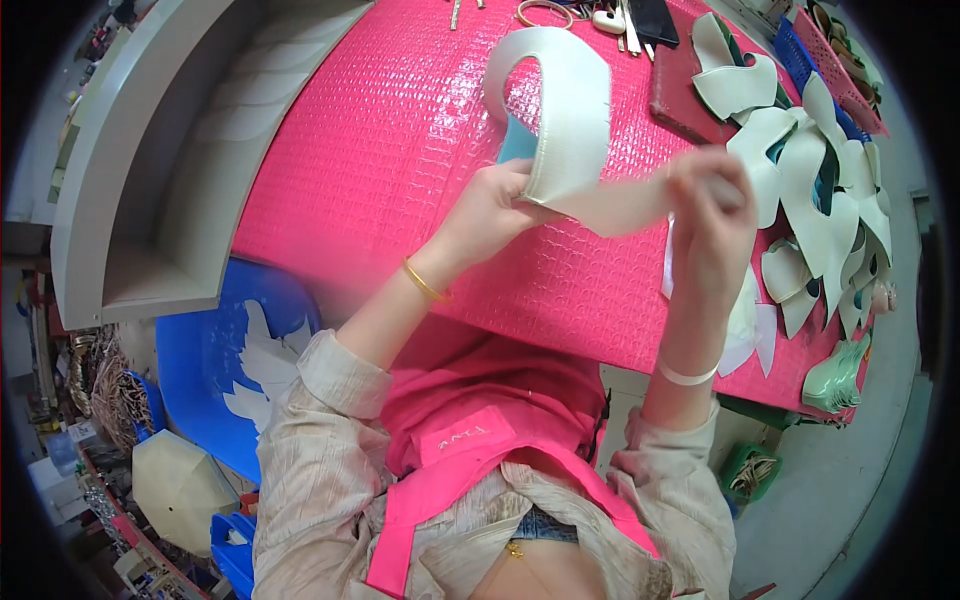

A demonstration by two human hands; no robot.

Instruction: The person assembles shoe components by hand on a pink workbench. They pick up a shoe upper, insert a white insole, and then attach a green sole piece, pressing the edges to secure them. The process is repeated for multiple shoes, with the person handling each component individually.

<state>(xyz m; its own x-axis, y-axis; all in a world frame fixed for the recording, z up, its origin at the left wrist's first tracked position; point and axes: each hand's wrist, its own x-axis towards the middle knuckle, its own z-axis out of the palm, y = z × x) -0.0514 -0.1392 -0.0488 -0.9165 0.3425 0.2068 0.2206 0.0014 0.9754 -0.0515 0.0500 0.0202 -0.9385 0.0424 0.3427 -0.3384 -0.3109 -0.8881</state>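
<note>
My left hand (485, 215) pinches the lower edge of a white curved shoe upper (580, 110), held up over the pink table. The upper loops round, and a bit of light blue lining (516, 140) shows inside its curve. A pale, thin strip (630, 205) stretches from the upper's lower edge to my right hand (712, 205). The right fingers are bent closed round the strip's far end and blurred by motion. Whether the strip is joined to the upper I cannot tell. White cut pieces (742, 325) lie beneath my right forearm.
Several white shoe uppers with teal lining (820, 200) are heaped at the right. Pale green pieces (838, 378) are stacked at the table's right corner. A dark red block (685, 85) and small tools (628, 25) lie at the back. A grey shelf unit (150, 150) borders the left; a blue chair (190, 350) holds white pieces.
</note>
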